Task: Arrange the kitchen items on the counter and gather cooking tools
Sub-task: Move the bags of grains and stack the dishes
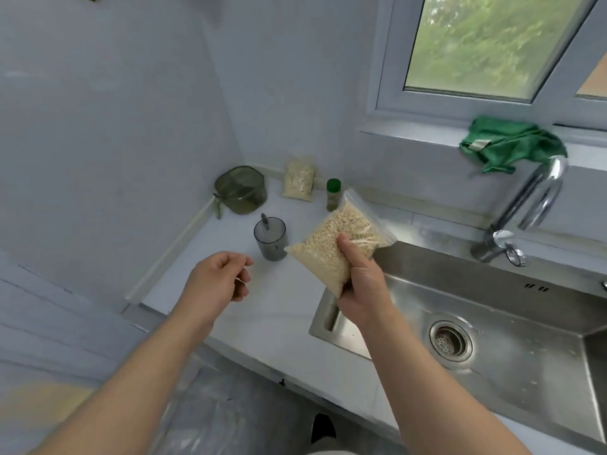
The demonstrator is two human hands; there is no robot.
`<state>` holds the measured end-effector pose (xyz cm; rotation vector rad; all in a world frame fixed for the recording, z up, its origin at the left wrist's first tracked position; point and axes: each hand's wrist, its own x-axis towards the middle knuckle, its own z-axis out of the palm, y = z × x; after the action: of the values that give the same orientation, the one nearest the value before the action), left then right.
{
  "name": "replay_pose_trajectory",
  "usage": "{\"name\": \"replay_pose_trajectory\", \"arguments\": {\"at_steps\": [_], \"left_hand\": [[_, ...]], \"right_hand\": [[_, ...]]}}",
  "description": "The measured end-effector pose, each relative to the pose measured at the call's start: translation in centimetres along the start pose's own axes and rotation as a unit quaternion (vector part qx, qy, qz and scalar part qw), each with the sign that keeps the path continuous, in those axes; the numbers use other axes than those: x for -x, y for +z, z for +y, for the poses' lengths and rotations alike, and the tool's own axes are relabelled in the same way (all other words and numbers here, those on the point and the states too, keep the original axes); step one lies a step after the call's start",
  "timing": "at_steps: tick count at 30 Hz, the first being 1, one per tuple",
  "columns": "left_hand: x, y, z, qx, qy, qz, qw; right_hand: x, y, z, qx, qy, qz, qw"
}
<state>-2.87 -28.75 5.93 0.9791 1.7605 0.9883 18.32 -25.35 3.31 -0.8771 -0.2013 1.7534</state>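
Clear plastic zip bag (331,247) of pale grains is up in the air over the left edge of the steel sink (512,310), tilted. The right hand (361,285) grips its near corner, thumb on the front. Over the white counter (282,318) the left hand (220,277) hovers, fingers loosely curled, nothing in it that I can see. Far back by the wall there's a second grain bag (299,178), a green-lidded spice jar (333,195) just right of it and an olive-green container (241,189) in the corner. A smoky grey cup (271,239) stands nearer. A green cloth (505,144) lies on the windowsill behind the faucet (525,205).
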Motion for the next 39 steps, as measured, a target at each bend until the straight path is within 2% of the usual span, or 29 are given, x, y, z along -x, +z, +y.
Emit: {"name": "replay_pose_trajectory", "arguments": {"at_steps": [3, 7, 12, 16, 19, 23, 25, 27, 33, 39], "left_hand": [[-4.6, -0.4, 1.8, 0.015, 0.006, 0.005, 1.0], [-10.9, 1.2, 3.7, 0.011, 0.016, -0.027, 0.999], [-20.4, 4.4, 5.5, -0.027, 0.064, -0.071, 0.995], [-28.3, 7.0, 5.5, -0.109, 0.089, -0.122, 0.983], [-33.6, 9.3, 5.4, -0.178, 0.101, -0.15, 0.967], [-39.6, 12.4, 5.0, -0.187, 0.066, -0.123, 0.972], [-40.9, 13.9, 4.6, -0.165, 0.025, -0.105, 0.98], [-41.6, 14.7, 4.5, -0.19, -0.014, -0.094, 0.977], [-43.4, 15.1, 3.1, -0.204, 0.006, -0.113, 0.972], [-43.4, 13.9, 1.6, -0.137, -0.072, -0.116, 0.981]], "right_hand": [[-3.0, 1.2, -0.6, 0.011, -0.014, 0.003, 1.0], [-6.4, 1.9, -0.9, 0.037, -0.054, 0.021, 0.998], [-8.8, 3.4, -0.5, 0.121, -0.116, 0.089, 0.982], [-9.9, 5.0, 0.3, 0.209, -0.17, 0.159, 0.95], [-9.9, 6.1, 1.2, 0.23, -0.2, 0.212, 0.928], [-9.7, 6.8, 2.5, 0.222, -0.209, 0.272, 0.913], [-9.4, 6.7, 2.8, 0.212, -0.207, 0.3, 0.907], [-9.5, 6.6, 3.2, 0.205, -0.209, 0.328, 0.899], [-10.4, 6.9, 4.1, 0.186, -0.209, 0.359, 0.89], [-10.7, 6.8, 5.2, 0.159, -0.213, 0.369, 0.891]]}}
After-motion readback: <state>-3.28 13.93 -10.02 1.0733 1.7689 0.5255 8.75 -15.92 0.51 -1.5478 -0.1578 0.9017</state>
